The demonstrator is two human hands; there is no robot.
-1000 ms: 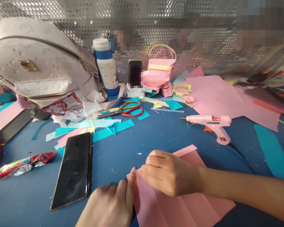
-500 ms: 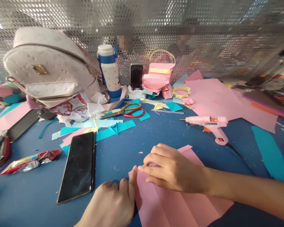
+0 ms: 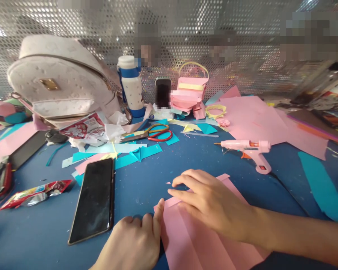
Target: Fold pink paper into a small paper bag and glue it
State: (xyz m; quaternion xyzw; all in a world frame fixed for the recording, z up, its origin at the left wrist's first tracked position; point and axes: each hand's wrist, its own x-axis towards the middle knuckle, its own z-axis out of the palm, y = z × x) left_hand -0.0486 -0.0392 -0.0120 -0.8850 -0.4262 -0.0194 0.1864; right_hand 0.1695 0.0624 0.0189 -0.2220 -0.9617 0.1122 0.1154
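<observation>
A sheet of pink paper (image 3: 186,240) with several lengthwise creases and a narrow folded strip along its far edge lies at the front of the blue table. My left hand (image 3: 132,240) is closed at its left side, one digit pressing the far left corner; anything under the curled fingers is hidden. Over the folded edge lies my right hand (image 3: 205,202), fingers stretched out and slightly apart, palm down, gripping nothing. A black smartphone (image 3: 92,198) rests left of my left hand. Beyond my right hand is a pink glue gun (image 3: 248,146) on its side, its cord trailing right.
Scissors (image 3: 154,134) lie among blue and yellow paper scraps. Behind them stand a white backpack (image 3: 56,75), a bottle (image 3: 132,90) and a pink paper basket (image 3: 190,93) before a perforated metal screen (image 3: 171,22). Pink sheets (image 3: 259,116) spread at right; a red wrapper (image 3: 36,193) lies left.
My right hand has slid slightly right along the folded edge, its fingertips moving away from my left digit and uncovering more of the fold. My left hand stays at the corner.
</observation>
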